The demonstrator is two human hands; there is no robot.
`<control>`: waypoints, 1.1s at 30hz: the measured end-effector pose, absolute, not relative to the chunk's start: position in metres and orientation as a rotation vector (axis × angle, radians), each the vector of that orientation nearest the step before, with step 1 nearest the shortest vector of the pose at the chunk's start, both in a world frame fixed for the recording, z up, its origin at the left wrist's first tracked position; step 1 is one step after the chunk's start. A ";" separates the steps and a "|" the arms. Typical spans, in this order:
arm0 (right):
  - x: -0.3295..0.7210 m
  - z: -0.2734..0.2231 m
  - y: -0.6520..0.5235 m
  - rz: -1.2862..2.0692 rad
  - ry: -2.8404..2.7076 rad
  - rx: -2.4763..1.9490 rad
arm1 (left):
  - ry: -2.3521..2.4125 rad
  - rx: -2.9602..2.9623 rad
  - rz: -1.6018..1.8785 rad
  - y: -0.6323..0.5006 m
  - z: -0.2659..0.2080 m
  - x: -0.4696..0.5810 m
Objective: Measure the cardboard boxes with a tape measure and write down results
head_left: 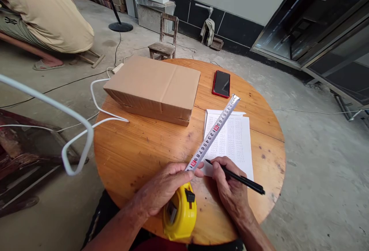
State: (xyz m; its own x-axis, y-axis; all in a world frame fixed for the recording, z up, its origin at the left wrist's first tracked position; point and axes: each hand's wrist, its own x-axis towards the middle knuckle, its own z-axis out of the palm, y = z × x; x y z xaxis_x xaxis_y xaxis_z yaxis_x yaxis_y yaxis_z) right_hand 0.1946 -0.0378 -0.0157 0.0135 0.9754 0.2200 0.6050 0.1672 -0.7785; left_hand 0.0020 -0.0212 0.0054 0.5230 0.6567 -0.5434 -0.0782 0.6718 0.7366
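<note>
At the bottom centre of the frame, a yellow tape measure [184, 216] hangs by the left hand [165, 185], whose fingers pinch its blade [211, 137] beside the case. The blade slants up over the paper [238, 139] on the tabletop [138, 153]. It looks thin and springy, likely slick and prone to buckling, so best held near the case, which seems sturdy. Right of centre, the right hand [230, 185] grips a black pen [245, 181], probably light and stiff, near its tip.
</note>
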 end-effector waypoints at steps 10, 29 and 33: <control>0.193 -0.016 -0.036 0.605 -1.739 -1.499 | 0.920 0.732 0.473 -0.019 0.005 0.002; 0.193 -0.016 -0.036 0.581 -1.780 -1.494 | 0.934 0.770 0.501 -0.021 0.007 0.001; 0.192 -0.017 -0.035 0.564 -1.772 -1.474 | 0.965 0.789 0.517 -0.021 0.006 0.001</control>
State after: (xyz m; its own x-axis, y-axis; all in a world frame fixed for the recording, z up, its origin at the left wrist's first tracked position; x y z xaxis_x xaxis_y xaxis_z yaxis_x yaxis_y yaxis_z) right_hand 0.1920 -0.0350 -0.0166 -0.0560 0.9626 0.2651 0.6320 0.2397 -0.7369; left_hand 0.0011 -0.0207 0.0058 0.4858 0.7003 -0.5229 -0.0476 0.6186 0.7842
